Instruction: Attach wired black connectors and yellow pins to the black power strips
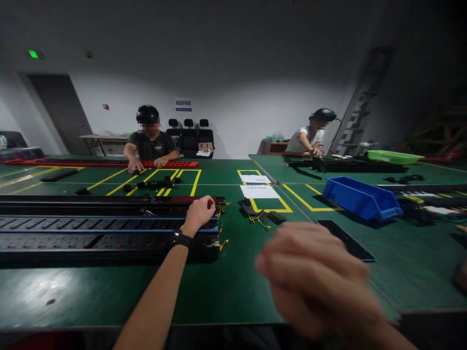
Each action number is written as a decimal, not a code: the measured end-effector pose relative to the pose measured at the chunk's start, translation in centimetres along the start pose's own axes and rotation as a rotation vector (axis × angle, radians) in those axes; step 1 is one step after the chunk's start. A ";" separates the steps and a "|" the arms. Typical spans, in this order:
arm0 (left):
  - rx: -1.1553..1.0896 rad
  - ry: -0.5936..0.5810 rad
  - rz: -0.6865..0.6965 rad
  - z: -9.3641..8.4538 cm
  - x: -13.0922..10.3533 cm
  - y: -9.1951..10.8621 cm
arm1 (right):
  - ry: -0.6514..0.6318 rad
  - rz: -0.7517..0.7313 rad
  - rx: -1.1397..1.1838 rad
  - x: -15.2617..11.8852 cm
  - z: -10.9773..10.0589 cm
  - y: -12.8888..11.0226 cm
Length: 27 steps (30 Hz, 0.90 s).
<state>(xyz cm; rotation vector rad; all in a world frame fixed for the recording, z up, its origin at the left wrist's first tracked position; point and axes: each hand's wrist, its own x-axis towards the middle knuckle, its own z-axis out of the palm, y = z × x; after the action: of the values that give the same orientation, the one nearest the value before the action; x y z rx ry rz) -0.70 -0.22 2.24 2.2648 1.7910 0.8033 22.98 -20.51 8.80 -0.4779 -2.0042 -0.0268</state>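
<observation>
Several long black power strips (83,241) lie side by side on the left of the green table, with short yellow wires (223,245) poking out of their right ends. My left hand (199,213), with a black watch on its wrist, rests over the ends of the farther strips. Its fingers are curled in a pinch, and what is between them is hidden. Closer to the camera, my right hand (310,277) is raised over the table, blurred, with its fingers folded together. Nothing recognisable shows in it. Black parts with yellow-green wires (260,215) lie between and beyond the hands.
A blue bin (361,198) and a dark flat tablet-like panel (345,239) are on the right. Paper sheets (259,191) lie mid-table among yellow tape lines. Across the table, two people handle parts, one by a red strip (182,165). A green tray (394,157) stands far right.
</observation>
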 end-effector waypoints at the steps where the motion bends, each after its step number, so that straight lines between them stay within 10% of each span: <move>1: -0.029 -0.012 0.050 -0.3 0.0 0.1 | 0.043 -0.007 -0.053 2.3 0.6 2.1; 4: -0.060 -0.109 0.187 -1.3 -0.4 0.2 | 0.078 0.199 -0.069 3.4 3.4 9.2; 9: -0.070 -0.158 0.220 -1.6 -1.9 0.3 | 0.031 0.604 -0.046 -2.7 7.3 17.1; 16: -0.067 -0.153 0.246 -1.3 -3.5 0.5 | -0.355 0.624 -0.250 -4.4 9.1 16.5; 27: -0.153 -0.342 0.323 -1.8 -4.1 0.5 | -0.486 0.572 -0.294 -5.0 9.5 15.8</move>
<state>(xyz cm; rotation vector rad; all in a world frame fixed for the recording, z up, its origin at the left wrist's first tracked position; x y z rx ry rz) -1.71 -4.61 2.66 2.4393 1.1978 0.5300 22.21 -5.44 -2.92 -1.3369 -2.2646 0.1648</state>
